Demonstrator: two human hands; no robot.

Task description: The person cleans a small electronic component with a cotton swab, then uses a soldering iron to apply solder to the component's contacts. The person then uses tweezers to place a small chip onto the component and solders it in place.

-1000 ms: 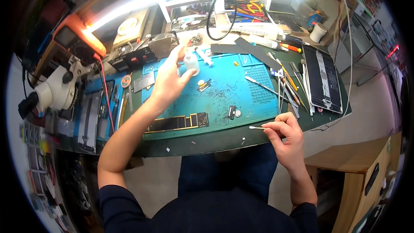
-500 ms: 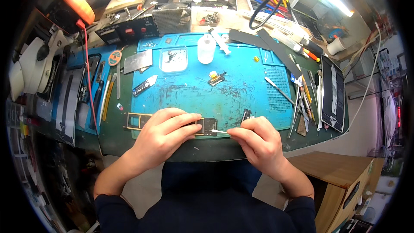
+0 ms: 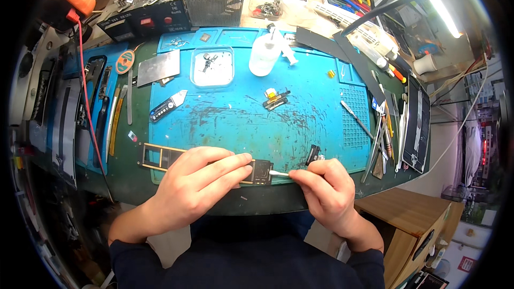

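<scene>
A long, narrow dark circuit board [image 3: 263, 171] with gold-coloured edges and open frame cells at its left end lies along the mat's near edge. Across its middle, my left hand [image 3: 195, 184] holds it down, fingers together and closed over it; the thumb is hidden. My right hand [image 3: 329, 187] pinches a white cotton swab [image 3: 280, 174] between thumb and fingers. The swab's tip meets the board's right end, close to its edge. Just beyond my right fingers sits a small black part [image 3: 312, 153].
On the blue mat [image 3: 214, 128] stand a clear bottle [image 3: 264, 56] and a plastic tray of small parts [image 3: 212, 81]. A utility knife [image 3: 168, 107] lies left, small black parts [image 3: 276, 99] centrally. Tweezers and tools [image 3: 381, 139] crowd the right; a red cable [image 3: 88, 101] hangs left.
The whole view has shifted with my head. The swab's tip has slid slightly right, from over the board's end towards its edge. My left hand keeps its hold on the board.
</scene>
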